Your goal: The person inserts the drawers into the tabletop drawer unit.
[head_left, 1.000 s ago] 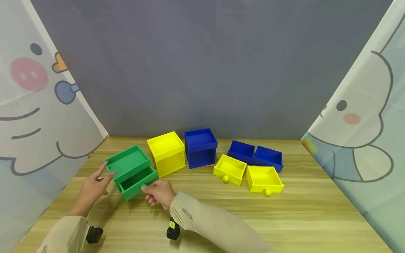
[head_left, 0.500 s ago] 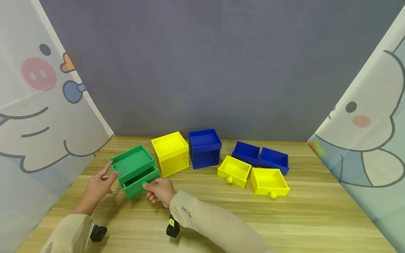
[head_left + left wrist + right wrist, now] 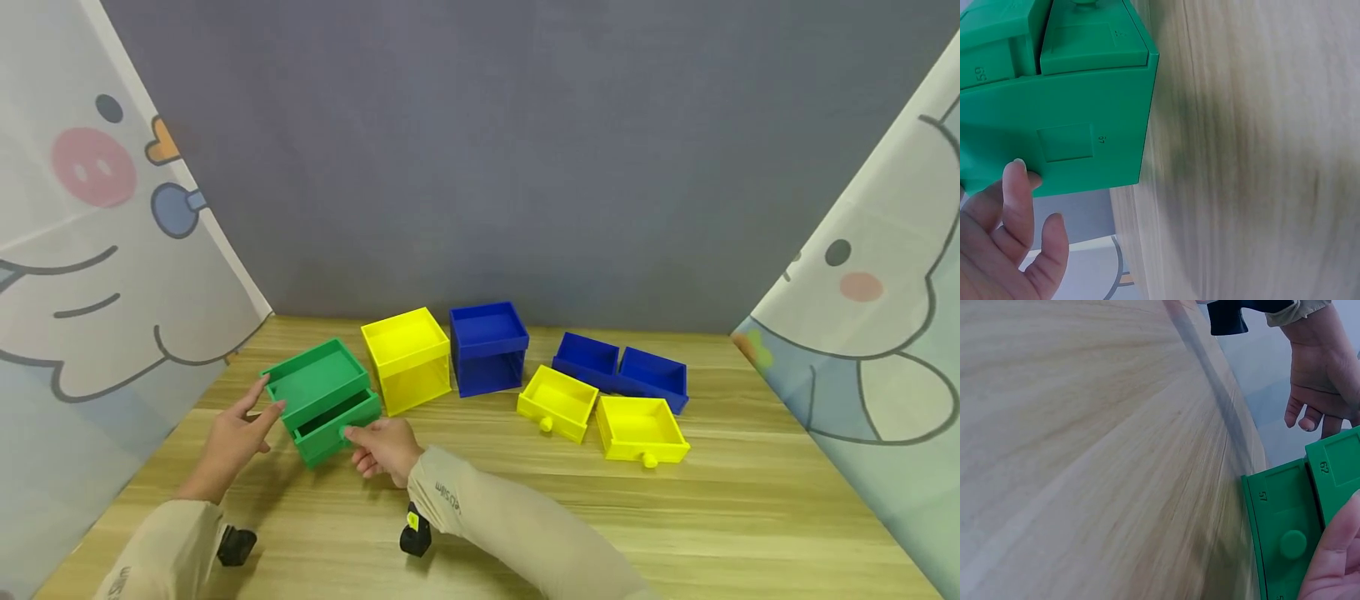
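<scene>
Head view: green drawer [image 3: 321, 440] is seated deeper than before though unclosed, left hand [image 3: 234, 435] spread-fingered, any pinch by right hand [image 3: 388, 450] indeterminable.

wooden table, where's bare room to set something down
Bare: front right of the table, bordered by right sleeve and yellow drawers; also between those drawers and right hand. Crowded: around the green cabinet, and where blue drawers sit behind the yellow.

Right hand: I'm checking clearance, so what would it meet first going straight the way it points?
Likely the knob on the green drawer; in the head view the hand is right at it, though contact is unclear.
</scene>
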`<action>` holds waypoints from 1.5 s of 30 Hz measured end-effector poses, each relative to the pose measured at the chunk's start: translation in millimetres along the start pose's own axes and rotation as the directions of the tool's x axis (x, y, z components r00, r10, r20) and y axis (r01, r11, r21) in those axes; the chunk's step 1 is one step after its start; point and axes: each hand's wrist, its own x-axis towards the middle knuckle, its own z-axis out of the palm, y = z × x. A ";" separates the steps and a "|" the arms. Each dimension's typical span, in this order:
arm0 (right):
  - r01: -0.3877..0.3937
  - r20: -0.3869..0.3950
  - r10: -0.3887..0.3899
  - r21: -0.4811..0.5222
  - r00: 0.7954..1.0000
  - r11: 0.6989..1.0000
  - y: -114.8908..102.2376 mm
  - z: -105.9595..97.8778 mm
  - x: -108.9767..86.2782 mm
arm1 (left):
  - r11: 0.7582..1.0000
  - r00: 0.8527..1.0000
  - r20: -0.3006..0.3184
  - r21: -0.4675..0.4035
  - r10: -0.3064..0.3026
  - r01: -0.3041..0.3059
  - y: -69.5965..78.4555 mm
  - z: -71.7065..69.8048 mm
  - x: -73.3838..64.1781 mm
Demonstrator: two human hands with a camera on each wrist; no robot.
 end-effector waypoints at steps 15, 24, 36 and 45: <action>0.044 0.015 -0.044 -0.003 0.999 0.999 -1.7 3.9 9.9 | 1.000 1.000 0.002 0.025 -0.011 0.011 1.1 0.2 0.7; 0.057 -0.004 -0.057 -0.004 0.998 0.998 -0.6 6.8 15.3 | 1.000 1.000 -0.011 0.014 -0.004 0.004 -0.2 1.1 1.7; 0.053 -0.018 -0.053 -0.014 0.998 0.999 -5.6 9.5 12.1 | 1.000 1.000 -0.003 0.010 -0.007 0.007 -0.2 1.0 1.5; 0.045 -0.033 -0.046 -0.010 0.998 0.999 -5.2 11.6 14.3 | 1.000 1.000 0.009 0.009 -0.019 0.019 -0.4 1.1 2.0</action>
